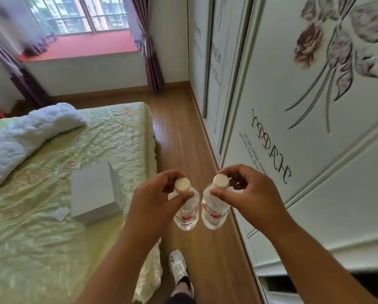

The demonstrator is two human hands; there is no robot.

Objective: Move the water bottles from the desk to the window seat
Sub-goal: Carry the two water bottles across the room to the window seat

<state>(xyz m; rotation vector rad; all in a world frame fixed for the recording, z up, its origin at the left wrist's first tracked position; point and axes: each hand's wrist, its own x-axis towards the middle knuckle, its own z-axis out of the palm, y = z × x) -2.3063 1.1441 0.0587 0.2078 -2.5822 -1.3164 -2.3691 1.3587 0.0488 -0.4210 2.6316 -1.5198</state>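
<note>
Head view shows you standing on a wood floor [183, 132] in a narrow aisle between a bed [52, 227] on your left and a white wardrobe [315, 172] on your right. Your left hand [155, 200] has its grip pinched round the neck of the left bottle [186, 212], just under its white cap. Your right hand [247, 194] has its grip pinched the same way on the right bottle [214, 212]. Both bottles hang upright over the floor, close beside each other, clear with red labels; you cannot tell whether they touch.

The bed carries a pale green quilted cover, a rolled white blanket [25, 137] near its far left and a white box [96, 194] near the aisle edge, with a small paper scrap [60, 213] just beside the box. The wardrobe doors bear raised flower patterns and the word HAPPY. Ahead, at the far end of the aisle, the window seat [80, 46] has a red top below a wide window, with purple curtains [150, 51] hanging at both sides. Your white shoe [178, 266] shows on the floor below the bottles.
</note>
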